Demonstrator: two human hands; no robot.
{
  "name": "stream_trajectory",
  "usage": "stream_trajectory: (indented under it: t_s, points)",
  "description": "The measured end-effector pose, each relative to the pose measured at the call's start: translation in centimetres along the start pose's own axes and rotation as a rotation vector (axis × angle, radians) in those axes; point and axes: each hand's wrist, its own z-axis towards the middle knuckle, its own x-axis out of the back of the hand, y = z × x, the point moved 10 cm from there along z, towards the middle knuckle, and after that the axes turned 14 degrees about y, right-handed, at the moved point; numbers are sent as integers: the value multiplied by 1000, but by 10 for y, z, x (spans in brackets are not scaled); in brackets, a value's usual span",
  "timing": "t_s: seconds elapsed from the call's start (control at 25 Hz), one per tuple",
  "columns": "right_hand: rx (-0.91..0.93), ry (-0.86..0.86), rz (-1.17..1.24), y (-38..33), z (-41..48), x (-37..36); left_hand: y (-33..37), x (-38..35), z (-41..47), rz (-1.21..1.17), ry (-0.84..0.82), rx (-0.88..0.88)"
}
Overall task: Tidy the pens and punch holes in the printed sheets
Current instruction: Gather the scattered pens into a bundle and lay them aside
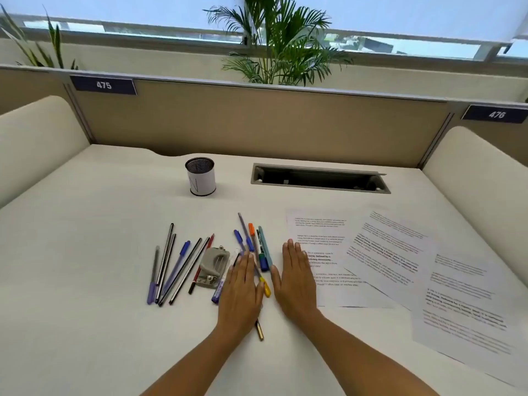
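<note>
A white desk (85, 252) fills the lower frame, walled by a tan partition with a navy plate reading 475 (103, 85) at upper left.

Left of centre, a fan of pens (174, 270) lies loose on the desk: a purple one at the far left, then slim black ones, a blue-capped one and a red one, all slanting toward the upper right. Above them, toward the middle of the frame, a mesh pen cup (200, 176) with a white band stands upright, well apart from the pens. Just right of the fan sits a grey hole punch (212, 267), touching the red pen's side.

The left hand (241, 292) lies flat, palm down, its grip spread with fingers straight and close together, holding nothing; it rests on top of several pens, including a yellow-capped one (265, 288) showing at its right edge and a dark one with a gold end (259, 330) poking out below the wrist. Above its fingertips a second cluster of pens (257, 247) lies, with blue, orange and teal barrels.

The right hand (294, 281) lies flat beside it, its grip likewise spread and empty, fingertips touching the left edge of the printed sheets (385, 258). These sheets lie overlapping across the right of the desk. Above them, a cable slot (320, 178) is set into the desk. A plate reading 476 (496, 114) sits at upper right.
</note>
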Motion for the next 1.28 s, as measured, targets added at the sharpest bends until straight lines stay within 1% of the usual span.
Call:
stream_trajectory:
  t_s: [0.04, 0.12, 0.24, 0.36, 0.48, 0.56, 0.6, 0.72, 0.8, 0.88, 0.96, 1.04, 1.2, 1.28]
  points:
    - [-1, -20, -9, 1, -1, -4, -2, -2, -2, -7, 16, 22]
    - [-10, -97, -50, 5, -3, -14, -5, -9, -6, 2, -3, 47]
    - [-7, -154, -72, 6, -4, -20, -3, -13, -11, -26, -25, 32]
    - [-46, -113, 19, 2, 1, -12, -3, -6, -10, -51, -13, 47]
    - [-133, -44, 156, -12, 17, -8, 4, 9, -9, 72, 86, -9]
    - [-171, -27, 210, -25, 33, -14, 5, 15, -10, 130, 119, -10]
    - [-171, -32, 196, -32, 40, -20, 2, 17, -10, 147, 127, 16]
    - [-163, -94, 50, -47, 59, -43, -5, 20, -12, 162, 115, 107]
    - [-171, -122, -19, -51, 67, -56, -5, 21, -16, 127, 123, 128]
    - [-152, -114, -65, -54, 72, -62, -5, 22, -21, 112, 133, 142]
    - [-114, -90, -103, -55, 75, -62, -6, 24, -25, 125, 136, 154]
    - [-97, -101, -131, -52, 73, -63, -6, 26, -26, 161, 134, 158]
    - [-186, -157, -153, -30, 65, -58, -6, 28, -25, 197, 147, 163]
    - [-191, -172, -172, -25, 61, -52, -7, 28, -25, 195, 155, 179]
